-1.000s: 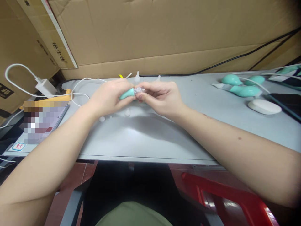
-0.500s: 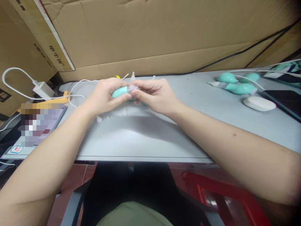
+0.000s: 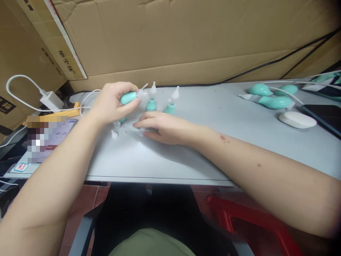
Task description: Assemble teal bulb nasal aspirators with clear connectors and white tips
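My left hand [image 3: 114,101] is wrapped round a teal bulb [image 3: 128,97] with a clear collar, which points to the right. Low over the table, my right hand [image 3: 162,129] has its fingers curled at a small white piece [image 3: 140,128], mostly hidden beneath them. Behind my right hand two teal bulbs with pale tips, one in the middle [image 3: 151,105] and one to its right [image 3: 170,107], stand upright. A small white tip [image 3: 114,134] lies below my left hand. Part of another teal bulb shows under my left hand.
Several teal bulbs [image 3: 275,102] lie at the right, near a white oval case [image 3: 297,120] and a dark phone [image 3: 323,115]. At the left are a phone [image 3: 61,133], a white charger [image 3: 52,101] and cables. A cardboard wall [image 3: 186,42] stands behind the grey table [image 3: 160,163].
My right hand has left the collar of the held bulb and moved down towards the table. My left hand has shifted slightly left with the bulb. The standing bulbs now show more fully.
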`<state>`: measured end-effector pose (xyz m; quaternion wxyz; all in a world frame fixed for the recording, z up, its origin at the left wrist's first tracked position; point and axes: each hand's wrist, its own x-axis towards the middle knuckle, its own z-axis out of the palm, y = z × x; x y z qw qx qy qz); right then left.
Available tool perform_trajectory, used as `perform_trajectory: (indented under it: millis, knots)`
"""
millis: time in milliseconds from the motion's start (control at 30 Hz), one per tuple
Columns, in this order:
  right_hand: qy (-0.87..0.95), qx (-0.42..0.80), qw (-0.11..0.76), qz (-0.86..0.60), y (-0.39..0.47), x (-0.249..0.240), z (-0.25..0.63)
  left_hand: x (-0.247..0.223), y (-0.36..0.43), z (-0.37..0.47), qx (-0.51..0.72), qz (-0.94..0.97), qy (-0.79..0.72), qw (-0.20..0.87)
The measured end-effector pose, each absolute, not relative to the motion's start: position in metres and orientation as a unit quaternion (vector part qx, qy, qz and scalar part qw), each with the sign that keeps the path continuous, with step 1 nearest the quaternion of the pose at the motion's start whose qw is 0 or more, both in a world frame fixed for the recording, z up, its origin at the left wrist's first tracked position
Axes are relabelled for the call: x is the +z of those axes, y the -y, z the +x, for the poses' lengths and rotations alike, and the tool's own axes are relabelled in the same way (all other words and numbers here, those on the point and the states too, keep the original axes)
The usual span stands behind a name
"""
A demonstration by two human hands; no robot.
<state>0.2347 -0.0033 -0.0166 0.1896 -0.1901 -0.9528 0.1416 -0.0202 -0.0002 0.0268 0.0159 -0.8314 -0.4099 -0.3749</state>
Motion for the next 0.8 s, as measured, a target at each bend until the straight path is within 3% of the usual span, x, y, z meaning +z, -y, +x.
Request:
perform_trajectory:
  millis: [200, 433, 533, 700, 800]
  knots:
    - [0.933, 0.226, 0.184, -0.213, -0.001, -0.004, 0.242, 0.023, -0.001, -0.02, -0.381, -0.84, 0.386, 0.006]
    - [0.83, 0.419, 0.306, -0.207, -0.01, 0.009, 0.256, 0.024, -0.004, -0.023, -0.358, -0.843, 0.402, 0.003]
    - [0.814, 0.439, 0.318, -0.207, -0.014, 0.008, 0.257, 0.024, -0.003, -0.024, -0.357, -0.845, 0.399, 0.003]
    - [0.814, 0.454, 0.27, -0.243, -0.013, 0.008, 0.258, 0.023, -0.005, -0.024, -0.351, -0.856, 0.379, 0.0]
    - [0.813, 0.448, 0.295, -0.229, -0.014, 0.006, 0.257, 0.024, -0.005, -0.024, -0.348, -0.858, 0.377, -0.004]
